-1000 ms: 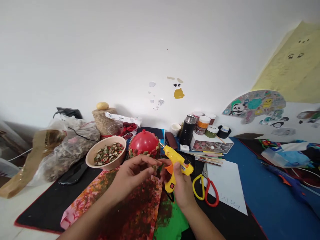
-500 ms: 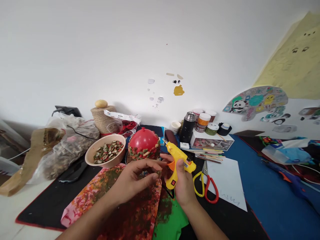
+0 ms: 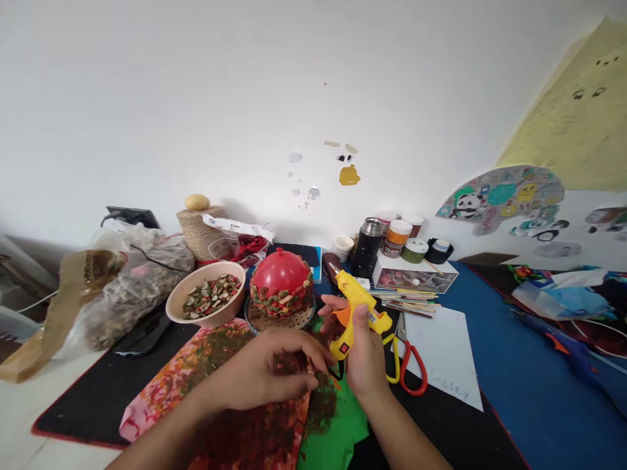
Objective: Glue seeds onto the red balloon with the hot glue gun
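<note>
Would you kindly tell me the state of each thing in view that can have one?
glue gun, gripped in the right hand, nozzle tilted up.
left hand, fingers pinched; contents unclear.
balloon, inflated, lower part covered in coloured pieces.
bowl, part-filled with similar pieces.
scissors, lying flat, blades together.
flask, upright, capped.

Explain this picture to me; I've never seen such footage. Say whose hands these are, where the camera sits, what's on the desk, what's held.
One camera, worn on a person's head, looks down at their own bare hands; no machine here. The right hand grips a yellow glue gun. The left hand pinches its fingers together over painted paper; what they hold is too small to tell. Behind stand a red balloon ringed with coloured bits and a bowl of similar bits; scissors lie right.
</note>
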`<action>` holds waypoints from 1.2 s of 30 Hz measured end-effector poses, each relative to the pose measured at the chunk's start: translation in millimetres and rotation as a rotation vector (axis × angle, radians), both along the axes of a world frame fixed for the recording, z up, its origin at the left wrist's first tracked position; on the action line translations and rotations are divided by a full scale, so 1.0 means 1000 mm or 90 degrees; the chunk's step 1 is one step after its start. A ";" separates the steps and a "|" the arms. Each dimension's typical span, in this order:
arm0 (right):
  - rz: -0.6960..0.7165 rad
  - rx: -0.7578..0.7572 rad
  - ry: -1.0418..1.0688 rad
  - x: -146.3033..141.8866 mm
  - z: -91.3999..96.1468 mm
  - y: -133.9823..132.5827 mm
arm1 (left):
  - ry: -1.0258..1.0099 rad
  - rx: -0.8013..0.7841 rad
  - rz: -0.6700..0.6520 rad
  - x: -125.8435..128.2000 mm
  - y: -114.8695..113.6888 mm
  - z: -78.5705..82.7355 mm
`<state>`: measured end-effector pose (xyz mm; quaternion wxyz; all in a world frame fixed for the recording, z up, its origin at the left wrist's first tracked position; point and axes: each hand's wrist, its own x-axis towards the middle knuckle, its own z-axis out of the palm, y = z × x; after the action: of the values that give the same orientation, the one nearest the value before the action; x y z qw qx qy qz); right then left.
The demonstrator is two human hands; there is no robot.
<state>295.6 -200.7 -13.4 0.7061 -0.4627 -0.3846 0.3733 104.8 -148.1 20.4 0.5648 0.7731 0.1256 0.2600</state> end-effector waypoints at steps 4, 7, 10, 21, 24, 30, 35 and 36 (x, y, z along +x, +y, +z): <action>0.022 0.001 0.042 -0.002 0.002 0.000 | -0.173 -0.084 0.250 -0.006 0.015 -0.004; 0.072 0.021 0.023 -0.007 -0.004 -0.002 | -0.263 -0.184 0.400 -0.008 0.027 -0.009; 0.113 0.027 -0.029 -0.013 -0.014 -0.004 | -0.288 -0.222 0.443 -0.008 0.033 -0.012; 0.138 0.027 -0.153 -0.015 -0.027 -0.007 | -0.219 -0.067 0.483 -0.011 0.036 -0.016; 0.138 0.018 -0.168 -0.015 -0.024 -0.008 | -0.208 -0.016 0.490 -0.010 0.035 -0.015; 0.120 0.027 -0.214 -0.016 -0.013 -0.009 | -0.180 0.027 0.481 -0.009 0.034 -0.017; 0.095 0.030 -0.238 -0.017 -0.017 -0.007 | -0.168 0.062 0.490 -0.008 0.033 -0.015; 0.088 0.032 -0.242 -0.017 -0.018 -0.007 | -0.164 0.071 0.492 -0.008 0.033 -0.015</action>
<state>278.7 -207.7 -31.6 0.6050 -0.4794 -0.5510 0.3170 97.1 -115.5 5.2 0.3935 0.6596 0.3210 0.5540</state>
